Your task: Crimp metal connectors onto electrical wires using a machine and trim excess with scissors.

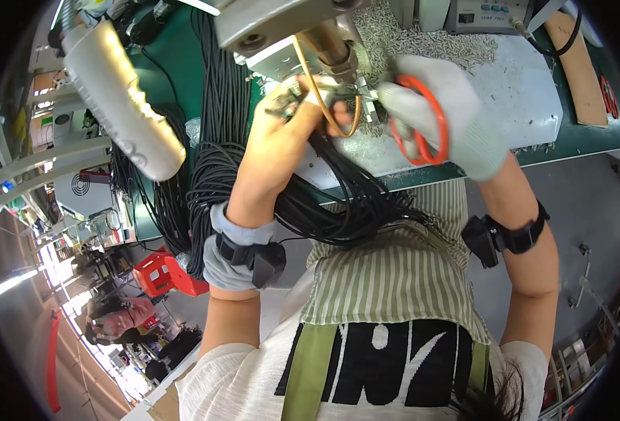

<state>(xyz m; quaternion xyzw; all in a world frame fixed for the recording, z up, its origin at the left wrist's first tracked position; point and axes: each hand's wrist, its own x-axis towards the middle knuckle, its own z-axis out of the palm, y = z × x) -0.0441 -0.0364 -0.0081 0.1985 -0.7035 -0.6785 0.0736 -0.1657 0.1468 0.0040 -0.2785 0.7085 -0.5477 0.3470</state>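
Both hands full: bare left hand point(282, 133) grips thin black cables point(352, 189), white-gloved right hand point(454, 105) red-looped scissors point(442, 130); keep fingers clear of grey metal press point(275, 27).

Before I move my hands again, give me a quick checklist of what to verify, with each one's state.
1. Right hand on the red-handled scissors: ok, the gloved fingers are at the loops.
2. Scissor blades apart from the left hand: cannot tell, that part is blurred.
3. Left hand gloved: not ok, it is bare.
4. Left fingers well away from the machine head: not ok, they look close to it.
5. Black cables wholly on the bench: not ok, some hang over its edge toward the striped apron.
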